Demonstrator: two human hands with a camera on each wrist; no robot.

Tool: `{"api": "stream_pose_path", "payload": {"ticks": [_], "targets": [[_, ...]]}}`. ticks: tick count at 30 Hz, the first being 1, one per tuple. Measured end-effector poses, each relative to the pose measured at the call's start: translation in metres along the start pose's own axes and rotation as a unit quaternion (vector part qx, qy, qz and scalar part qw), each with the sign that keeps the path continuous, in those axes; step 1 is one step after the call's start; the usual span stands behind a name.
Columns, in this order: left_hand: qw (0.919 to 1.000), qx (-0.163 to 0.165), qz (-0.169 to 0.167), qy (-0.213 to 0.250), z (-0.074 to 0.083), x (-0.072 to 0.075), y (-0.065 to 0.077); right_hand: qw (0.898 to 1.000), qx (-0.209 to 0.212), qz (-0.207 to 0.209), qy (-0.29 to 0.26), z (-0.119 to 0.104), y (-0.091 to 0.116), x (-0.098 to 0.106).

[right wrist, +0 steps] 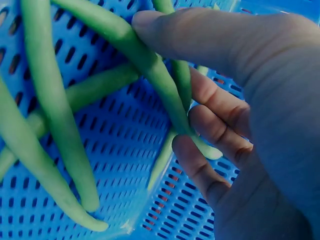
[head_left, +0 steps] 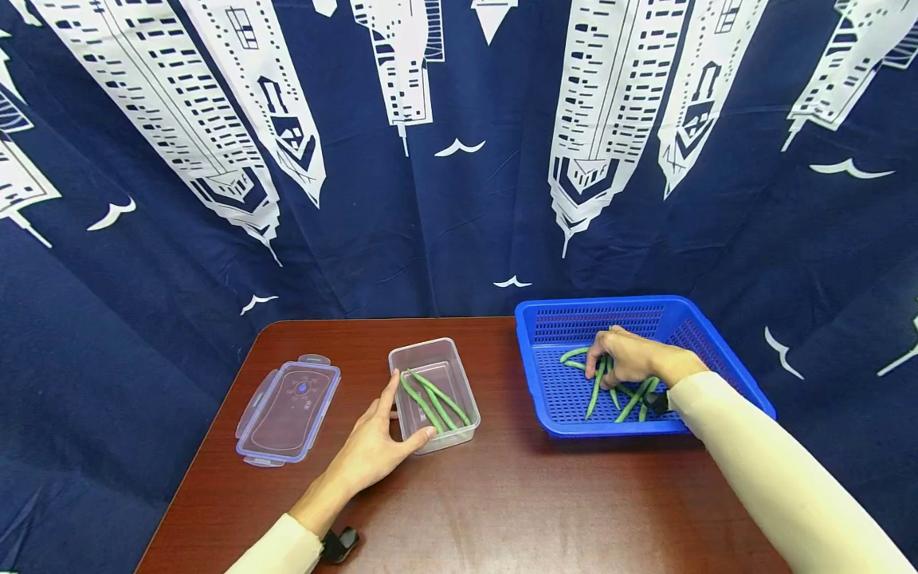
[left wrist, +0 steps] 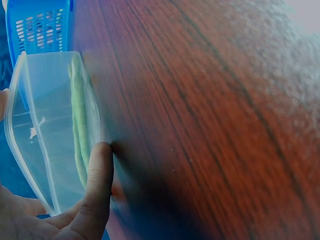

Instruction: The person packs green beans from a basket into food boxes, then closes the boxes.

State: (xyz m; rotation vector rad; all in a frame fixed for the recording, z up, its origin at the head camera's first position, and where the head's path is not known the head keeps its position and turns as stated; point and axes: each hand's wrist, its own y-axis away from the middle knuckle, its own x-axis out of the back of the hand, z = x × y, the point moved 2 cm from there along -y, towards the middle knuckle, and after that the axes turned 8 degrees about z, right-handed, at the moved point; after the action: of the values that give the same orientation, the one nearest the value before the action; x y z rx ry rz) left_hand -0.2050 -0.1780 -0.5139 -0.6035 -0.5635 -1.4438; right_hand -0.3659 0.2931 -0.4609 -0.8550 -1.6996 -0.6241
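Observation:
My left hand rests against a clear plastic food container, its extended index finger along the left side and its thumb at the near end. Several green beans lie lengthwise inside the container. Over to the right, my right hand reaches down into a blue perforated basket. There it pinches a green bean between the thumb and the fingers behind it. Loose green beans lie crossed on the basket floor beside the hand.
The container's clear lid, edged in blue with side latches, lies flat to the left on the brown wooden table. Behind the table hangs a navy cloth printed with white buildings. The basket walls rise around the right hand.

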Motion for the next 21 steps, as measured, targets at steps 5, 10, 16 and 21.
{"api": "stream_pose_path", "payload": {"ticks": [5,10,16,21], "targets": [[1.0,0.001,-0.002,0.001,-0.0003,-0.0002,-0.0002,1.0,0.005,0.006,-0.008,0.0006,-0.0004,-0.0009],[1.0,-0.001,-0.001,0.001,-0.0002,-0.0008,-0.0004,0.999,0.016,0.017,-0.027,0.0023,0.0003,-0.0004],[1.0,-0.003,-0.002,0.0,-0.0003,-0.0017,-0.0007,0.998,0.01,0.038,-0.042,0.0049,0.0029,0.0033],[1.0,-0.005,0.001,-0.001,0.0,-0.0016,-0.0011,0.997,0.013,0.054,-0.047,0.0044,0.0049,0.0054]]}}
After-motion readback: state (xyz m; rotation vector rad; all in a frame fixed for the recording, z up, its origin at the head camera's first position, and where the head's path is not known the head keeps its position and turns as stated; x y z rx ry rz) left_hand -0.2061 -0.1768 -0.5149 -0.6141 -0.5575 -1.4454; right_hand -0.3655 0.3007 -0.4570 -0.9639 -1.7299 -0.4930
